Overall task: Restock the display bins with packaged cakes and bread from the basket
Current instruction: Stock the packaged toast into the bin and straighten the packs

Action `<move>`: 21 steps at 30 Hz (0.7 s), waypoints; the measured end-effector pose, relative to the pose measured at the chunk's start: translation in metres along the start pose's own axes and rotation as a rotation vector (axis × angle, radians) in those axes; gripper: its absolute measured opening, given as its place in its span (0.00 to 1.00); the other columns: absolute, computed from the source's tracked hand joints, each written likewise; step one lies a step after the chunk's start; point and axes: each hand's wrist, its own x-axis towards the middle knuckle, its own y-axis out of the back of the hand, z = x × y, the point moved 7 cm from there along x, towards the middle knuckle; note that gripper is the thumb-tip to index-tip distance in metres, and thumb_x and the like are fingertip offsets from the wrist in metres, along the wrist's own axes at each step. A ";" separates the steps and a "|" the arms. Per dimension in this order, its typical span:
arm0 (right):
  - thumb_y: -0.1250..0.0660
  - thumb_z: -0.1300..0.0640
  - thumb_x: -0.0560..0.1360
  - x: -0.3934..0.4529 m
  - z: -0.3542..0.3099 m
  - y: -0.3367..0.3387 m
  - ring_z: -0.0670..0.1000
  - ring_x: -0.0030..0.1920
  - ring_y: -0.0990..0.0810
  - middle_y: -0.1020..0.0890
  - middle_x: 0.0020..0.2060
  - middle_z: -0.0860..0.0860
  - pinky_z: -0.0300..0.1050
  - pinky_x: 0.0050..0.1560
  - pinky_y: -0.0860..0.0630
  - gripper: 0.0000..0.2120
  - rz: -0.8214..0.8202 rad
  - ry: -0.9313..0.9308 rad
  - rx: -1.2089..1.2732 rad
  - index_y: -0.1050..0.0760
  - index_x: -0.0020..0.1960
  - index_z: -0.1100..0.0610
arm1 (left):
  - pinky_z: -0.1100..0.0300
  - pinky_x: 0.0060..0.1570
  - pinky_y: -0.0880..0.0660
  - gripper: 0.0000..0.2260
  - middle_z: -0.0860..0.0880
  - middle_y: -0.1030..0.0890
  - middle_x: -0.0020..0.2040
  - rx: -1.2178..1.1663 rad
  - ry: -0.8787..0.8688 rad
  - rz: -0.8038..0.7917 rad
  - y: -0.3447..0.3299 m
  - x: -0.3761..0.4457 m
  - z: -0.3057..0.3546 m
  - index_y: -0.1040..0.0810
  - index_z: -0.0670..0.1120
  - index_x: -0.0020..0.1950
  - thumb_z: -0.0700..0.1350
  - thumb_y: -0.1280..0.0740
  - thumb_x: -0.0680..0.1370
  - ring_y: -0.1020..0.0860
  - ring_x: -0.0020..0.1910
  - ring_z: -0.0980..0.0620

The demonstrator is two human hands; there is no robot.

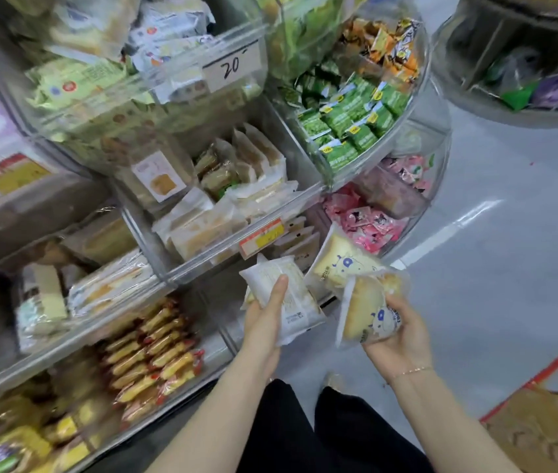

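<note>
Left hand (263,322): white packet (291,295), pale yellow cake. Right hand (397,339): clear packet (369,312), golden bread, blue-and-white cartoon print. Behind: second bread packet (342,264), same print. Bins: green packets (349,121), pink packets (366,223), yellow-and-red packets (154,353). Trousers (325,435): black.

2 bare arms come up from the bottom edge, with no sleeves on them. The left hand (263,322) has long, thin fingers and a short, plain thumbnail with no paint. The right hand (398,339) looks much the same. A thin bracelet (412,371) goes round the right wrist, just below the right hand. It is a fine chain with tiny gold and pink beads. Below the bracelet and between the 2 arms are 2 legs in black trousers (308,435). The cloth is plain and dark, with no marks. A light-coloured shoe tip (332,380) peeks out just above the trousers, left of the bracelet, and it is blurry.
</note>
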 end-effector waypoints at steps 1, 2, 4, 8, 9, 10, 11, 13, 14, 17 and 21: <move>0.32 0.62 0.64 0.002 0.006 0.000 0.56 0.46 0.18 0.18 0.49 0.58 0.52 0.52 0.23 0.17 0.004 -0.038 -0.042 0.22 0.54 0.59 | 0.55 0.44 0.19 0.21 0.45 0.16 0.53 0.016 0.016 -0.020 -0.003 0.001 -0.002 0.25 0.46 0.64 0.55 0.32 0.75 0.17 0.50 0.46; 0.31 0.62 0.64 0.003 0.011 -0.002 0.57 0.47 0.18 0.18 0.50 0.59 0.52 0.52 0.23 0.19 0.005 -0.079 -0.123 0.22 0.55 0.60 | 0.51 0.51 0.20 0.25 0.44 0.17 0.55 0.038 0.040 -0.051 -0.007 0.001 -0.004 0.26 0.45 0.66 0.57 0.33 0.74 0.18 0.53 0.45; 0.29 0.61 0.63 0.005 0.016 -0.007 0.58 0.48 0.18 0.18 0.51 0.61 0.53 0.52 0.23 0.22 0.005 -0.146 -0.364 0.23 0.57 0.62 | 0.45 0.60 0.25 0.32 0.44 0.20 0.60 0.088 0.091 -0.119 -0.014 0.002 -0.008 0.29 0.44 0.69 0.61 0.32 0.70 0.20 0.58 0.45; 0.23 0.61 0.58 0.008 0.003 -0.013 0.57 0.48 0.16 0.15 0.48 0.58 0.48 0.48 0.22 0.22 -0.020 -0.217 -0.869 0.18 0.53 0.60 | 0.44 0.59 0.25 0.32 0.44 0.18 0.58 0.091 0.107 -0.109 -0.006 0.013 -0.009 0.26 0.43 0.67 0.56 0.26 0.67 0.19 0.55 0.44; 0.23 0.61 0.60 0.010 -0.001 -0.014 0.55 0.49 0.17 0.15 0.47 0.56 0.47 0.48 0.23 0.20 -0.024 -0.221 -1.001 0.18 0.52 0.57 | 0.46 0.58 0.24 0.30 0.44 0.17 0.55 0.096 0.089 -0.091 -0.003 0.017 -0.007 0.24 0.43 0.65 0.55 0.25 0.67 0.18 0.53 0.45; 0.23 0.60 0.61 0.013 -0.006 -0.015 0.55 0.49 0.17 0.15 0.47 0.55 0.46 0.50 0.24 0.19 -0.010 -0.209 -1.080 0.18 0.52 0.56 | 0.47 0.57 0.23 0.29 0.45 0.16 0.53 0.108 0.074 -0.061 0.001 0.022 -0.004 0.23 0.42 0.63 0.54 0.24 0.66 0.17 0.52 0.46; 0.24 0.61 0.63 0.018 -0.012 -0.015 0.54 0.48 0.17 0.15 0.47 0.55 0.46 0.49 0.24 0.18 0.028 -0.184 -1.094 0.19 0.53 0.57 | 0.48 0.57 0.23 0.27 0.46 0.16 0.52 0.121 0.064 -0.025 0.004 0.027 -0.001 0.22 0.43 0.62 0.53 0.24 0.67 0.17 0.51 0.47; 0.26 0.62 0.66 0.030 -0.028 -0.013 0.53 0.41 0.17 0.15 0.43 0.56 0.44 0.40 0.23 0.15 0.138 -0.127 -0.962 0.21 0.53 0.59 | 0.50 0.54 0.21 0.23 0.47 0.15 0.52 0.101 0.074 0.022 0.011 0.037 0.003 0.22 0.45 0.61 0.52 0.25 0.69 0.17 0.51 0.48; 0.27 0.61 0.67 0.036 -0.036 -0.012 0.52 0.37 0.17 0.15 0.40 0.55 0.43 0.35 0.24 0.13 0.185 -0.100 -0.907 0.22 0.51 0.59 | 0.51 0.49 0.20 0.22 0.46 0.15 0.52 0.080 0.090 0.036 0.013 0.043 0.004 0.22 0.45 0.61 0.52 0.25 0.70 0.17 0.50 0.47; 0.26 0.56 0.68 0.055 -0.052 -0.006 0.50 0.30 0.18 0.16 0.33 0.52 0.40 0.29 0.23 0.10 0.258 -0.035 -0.901 0.21 0.47 0.58 | 0.58 0.38 0.20 0.21 0.45 0.15 0.51 0.118 0.090 0.061 0.023 0.061 0.005 0.22 0.43 0.61 0.49 0.25 0.71 0.16 0.48 0.47; 0.25 0.52 0.68 0.079 -0.054 0.007 0.52 0.26 0.19 0.19 0.36 0.56 0.39 0.26 0.23 0.13 0.346 0.060 -0.881 0.23 0.45 0.60 | 0.60 0.46 0.22 0.19 0.50 0.15 0.50 0.220 0.040 0.220 0.041 0.089 -0.002 0.20 0.45 0.57 0.52 0.25 0.70 0.17 0.44 0.58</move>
